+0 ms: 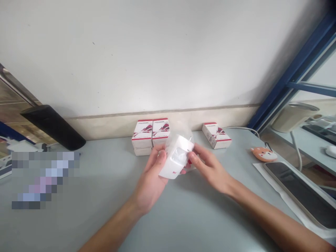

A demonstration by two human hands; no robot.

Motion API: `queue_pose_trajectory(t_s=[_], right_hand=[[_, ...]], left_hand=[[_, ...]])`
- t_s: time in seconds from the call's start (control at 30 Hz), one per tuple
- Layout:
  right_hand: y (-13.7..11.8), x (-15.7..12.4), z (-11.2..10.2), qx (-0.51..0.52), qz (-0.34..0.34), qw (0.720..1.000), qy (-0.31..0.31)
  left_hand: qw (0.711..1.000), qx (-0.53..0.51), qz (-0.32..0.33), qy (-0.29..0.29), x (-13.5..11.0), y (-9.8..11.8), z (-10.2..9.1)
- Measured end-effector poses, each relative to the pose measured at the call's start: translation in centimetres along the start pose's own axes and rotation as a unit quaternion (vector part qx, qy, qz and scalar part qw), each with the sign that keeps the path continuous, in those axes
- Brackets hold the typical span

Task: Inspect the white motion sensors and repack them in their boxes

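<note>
In both hands I hold a white rectangular power adapter [174,157], with loose clear plastic film [181,134] around its upper end. My left hand [152,175] grips its lower side, and my right hand [208,164] pinches its other side with the fingertips. Just behind the hands stand white boxes with red bands: one [141,134] on top of another [142,151], and a third [160,132] beside them. A fourth box [216,135] lies tilted to the right, apart from them.
The grey tabletop [105,217] meets a beige wall ledge [162,119]. On the right are a fox-shaped orange object [264,154] and a dark tablet [301,192] on white paper. A black object [52,126] lies at the back left, near a pixelated patch [44,180].
</note>
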State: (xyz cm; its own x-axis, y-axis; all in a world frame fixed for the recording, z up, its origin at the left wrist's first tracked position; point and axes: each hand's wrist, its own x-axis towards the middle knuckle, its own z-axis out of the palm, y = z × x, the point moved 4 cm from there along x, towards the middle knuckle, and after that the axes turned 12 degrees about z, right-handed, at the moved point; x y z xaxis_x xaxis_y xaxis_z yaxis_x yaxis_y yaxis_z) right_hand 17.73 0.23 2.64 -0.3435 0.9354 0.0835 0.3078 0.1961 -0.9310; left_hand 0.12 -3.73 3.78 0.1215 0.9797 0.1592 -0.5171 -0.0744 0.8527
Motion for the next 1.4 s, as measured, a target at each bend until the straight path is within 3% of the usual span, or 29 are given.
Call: queue_pose_trajectory(t_s=[0.1,0.23,0.4,0.5,0.7,0.97,1.1,1.23,1.33,1.4], right_hand=[[-0.4,-0.1,0.2,0.013,-0.004,1.0,0.014],[-0.4,-0.1,-0.2,0.0,-0.039,0.995,0.087],[-0.6,-0.2,-0.7,-0.071,-0.11,0.977,0.169],[-0.7,-0.2,-0.9,-0.122,-0.13,0.964,0.197],[-0.8,0.0,-0.7,-0.163,-0.148,0.965,0.146],[-0.6,0.8,-1.2,-0.251,-0.155,0.952,0.076],[-0.1,0.9,-1.1,-0.283,-0.151,0.945,0.056],[0.1,0.9,-0.9,-0.307,-0.141,0.94,0.042],[0.2,0.9,-0.8,-0.307,-0.149,0.939,0.04],[0.2,0.9,-0.8,-0.312,-0.157,0.936,0.044]], left_hand=[[0.997,0.059,0.019,0.035,0.0,0.0,-0.6],[0.982,0.165,0.053,0.074,0.2,0.1,-1.5],[0.961,0.247,0.108,0.055,0.6,0.3,-1.7],[0.959,0.244,0.129,0.061,0.4,0.5,-1.4],[0.947,0.268,0.168,0.055,0.0,0.8,-1.1],[0.893,0.427,0.138,-0.022,0.9,0.2,-2.9],[0.878,0.454,0.152,-0.014,0.6,0.2,-3.2],[0.895,0.415,0.165,0.0,0.0,0.7,-2.5],[0.92,0.369,0.134,0.009,0.0,0.6,-2.1],[0.918,0.376,0.125,-0.005,0.3,0.2,-2.1]])
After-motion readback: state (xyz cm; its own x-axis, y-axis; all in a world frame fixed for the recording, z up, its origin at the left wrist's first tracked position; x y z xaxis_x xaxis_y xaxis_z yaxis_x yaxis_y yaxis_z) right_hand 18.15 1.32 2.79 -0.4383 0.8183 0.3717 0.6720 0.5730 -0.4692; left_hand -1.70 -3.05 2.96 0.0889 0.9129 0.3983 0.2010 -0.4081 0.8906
